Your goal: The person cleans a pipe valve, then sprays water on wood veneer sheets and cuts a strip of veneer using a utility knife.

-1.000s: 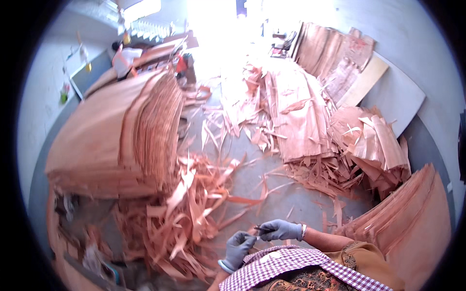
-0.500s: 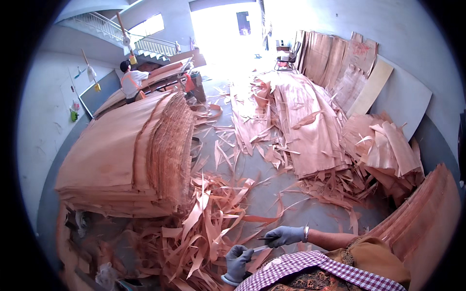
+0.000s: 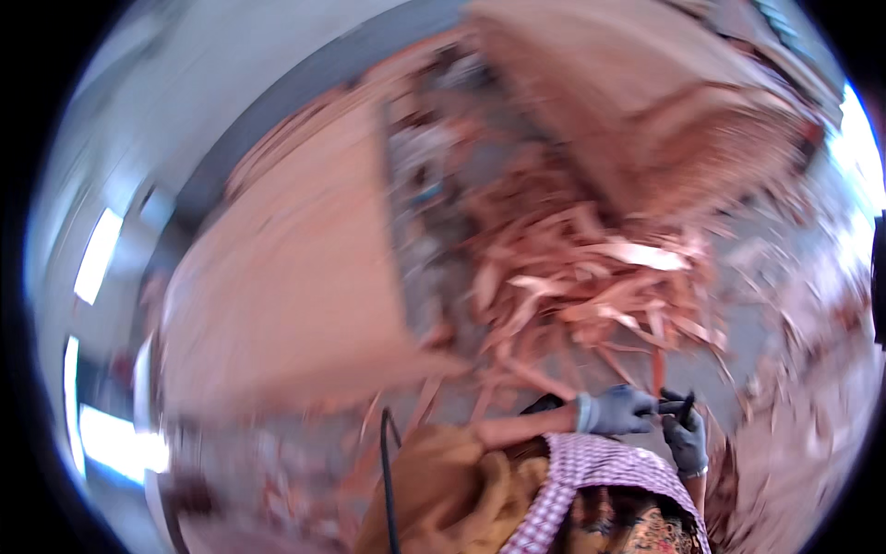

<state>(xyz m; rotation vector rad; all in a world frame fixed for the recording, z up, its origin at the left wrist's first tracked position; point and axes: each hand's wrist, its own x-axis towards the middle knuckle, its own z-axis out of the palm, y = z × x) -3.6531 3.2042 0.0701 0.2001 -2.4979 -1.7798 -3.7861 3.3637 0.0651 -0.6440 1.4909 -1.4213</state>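
Both my hands wear grey gloves and are close together in front of my checked apron, at the lower right of the picture. My left hand reaches in from the left with its fingers closed; what they hold is too blurred to name. Beside it, my right hand is closed around a short black tool, whose kind does not show. The tool's near end meets the fingertips of my left hand. Beyond my hands lies a tangled heap of reddish wood-veneer strips.
A broad stack of veneer sheets stands at the left, its corner near my left arm. Another tall stack rises beyond the strips. Loose scraps lie over the grey floor. Bright window openings show at the far left.
My view has swung sharply to the left, blurring the scene. The near left stack has come into view, and the strip heap has shifted right. My hands have stayed together.
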